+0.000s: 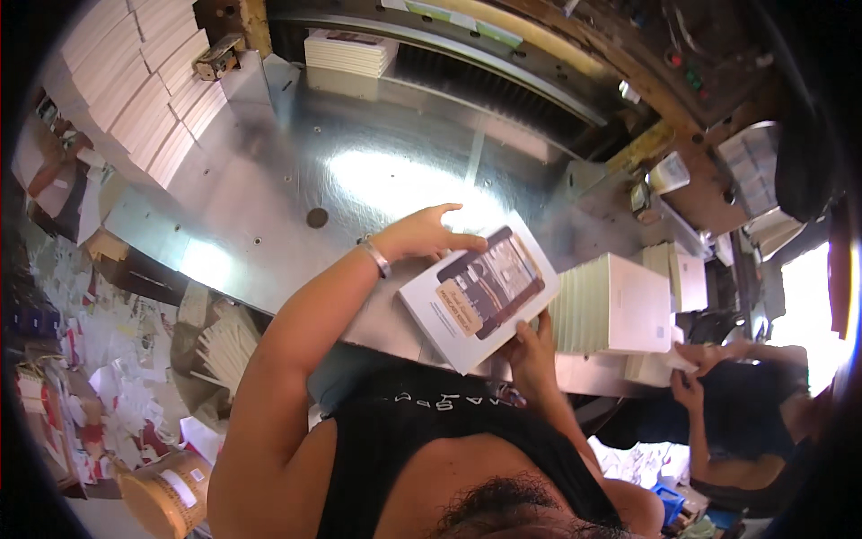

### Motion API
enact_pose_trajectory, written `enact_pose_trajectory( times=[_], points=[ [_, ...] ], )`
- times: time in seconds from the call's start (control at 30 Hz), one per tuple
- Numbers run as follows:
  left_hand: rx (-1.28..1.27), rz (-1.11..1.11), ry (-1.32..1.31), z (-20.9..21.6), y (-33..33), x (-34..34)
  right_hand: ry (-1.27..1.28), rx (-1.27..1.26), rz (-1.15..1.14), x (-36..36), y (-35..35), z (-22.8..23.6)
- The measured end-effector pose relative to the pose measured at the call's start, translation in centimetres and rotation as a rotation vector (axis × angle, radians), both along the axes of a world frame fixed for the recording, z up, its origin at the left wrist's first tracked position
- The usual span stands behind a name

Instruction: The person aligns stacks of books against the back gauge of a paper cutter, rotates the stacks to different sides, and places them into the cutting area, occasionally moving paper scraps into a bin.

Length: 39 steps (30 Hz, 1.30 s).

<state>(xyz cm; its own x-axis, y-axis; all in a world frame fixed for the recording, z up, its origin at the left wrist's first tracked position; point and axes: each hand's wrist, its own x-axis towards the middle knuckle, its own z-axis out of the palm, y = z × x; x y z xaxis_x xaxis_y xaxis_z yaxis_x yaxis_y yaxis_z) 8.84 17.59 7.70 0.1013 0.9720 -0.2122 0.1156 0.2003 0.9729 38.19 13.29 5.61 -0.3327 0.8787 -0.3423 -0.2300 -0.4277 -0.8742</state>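
Over the front part of the metal table [296, 193], I hold a tilted white book [485, 292] with a dark picture panel on its cover. It could be one thick book or a few stacked; I cannot tell. My left hand [422, 235] grips its upper left edge, one digit on the cover and another stretched out beyond the edge. At the lower right edge, my right hand [534, 357] grips the book, with fingers partly hidden below it. A row of white books [611, 305] stands just right of my right hand.
Tall stacks of white paper blocks [135, 81] rise at the far left. A small book stack [348, 54] lies at the back, beside the dark machine slot [467, 90]. Paper scraps [117, 359] cover the left floor near an orange bucket [166, 494]. A co-worker's hands [696, 364] are at right.
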Motion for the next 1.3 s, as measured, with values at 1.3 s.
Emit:
enact_pose_trajectory(
  times=[1.3],
  points=[
    [0.256,0.985,-0.722,-4.4,4.3,-12.6,0.285,-0.111,-0.376,-45.9,37.5,0.8]
  ],
)
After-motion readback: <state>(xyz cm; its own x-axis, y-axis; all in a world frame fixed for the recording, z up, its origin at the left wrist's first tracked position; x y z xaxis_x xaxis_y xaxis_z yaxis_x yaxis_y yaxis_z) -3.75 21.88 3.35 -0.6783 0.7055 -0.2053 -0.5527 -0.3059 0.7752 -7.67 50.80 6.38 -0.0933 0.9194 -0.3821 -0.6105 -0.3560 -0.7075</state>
